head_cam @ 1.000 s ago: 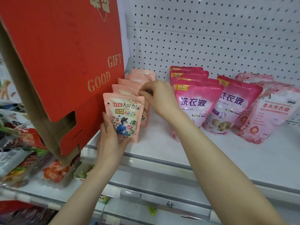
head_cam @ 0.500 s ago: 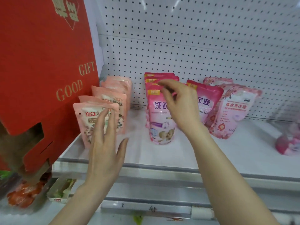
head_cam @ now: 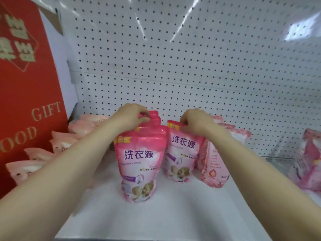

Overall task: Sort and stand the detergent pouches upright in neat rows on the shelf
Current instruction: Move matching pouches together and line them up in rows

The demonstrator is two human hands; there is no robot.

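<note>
A row of bright pink detergent pouches (head_cam: 139,164) stands upright at the middle of the white shelf (head_cam: 173,214). My left hand (head_cam: 130,116) pinches the tops of the pouches at the back of that row. Just to the right stands a second bright pink pouch (head_cam: 180,157), tilted a little, and my right hand (head_cam: 196,123) grips its top edge. Pale pink pouches (head_cam: 213,169) lean behind and to the right of it. A row of peach pouches (head_cam: 36,153) runs along the left, partly hidden by my left forearm.
A large red gift box (head_cam: 26,84) with gold lettering rises at the left edge of the shelf. A white pegboard wall (head_cam: 191,58) closes the back. More pink pouches (head_cam: 311,164) lie at the far right.
The view has swung right and closer. My left hand left the peach pouches and took the tops of the bright pink row. My right hand moved right onto the second bright pink pouch.
</note>
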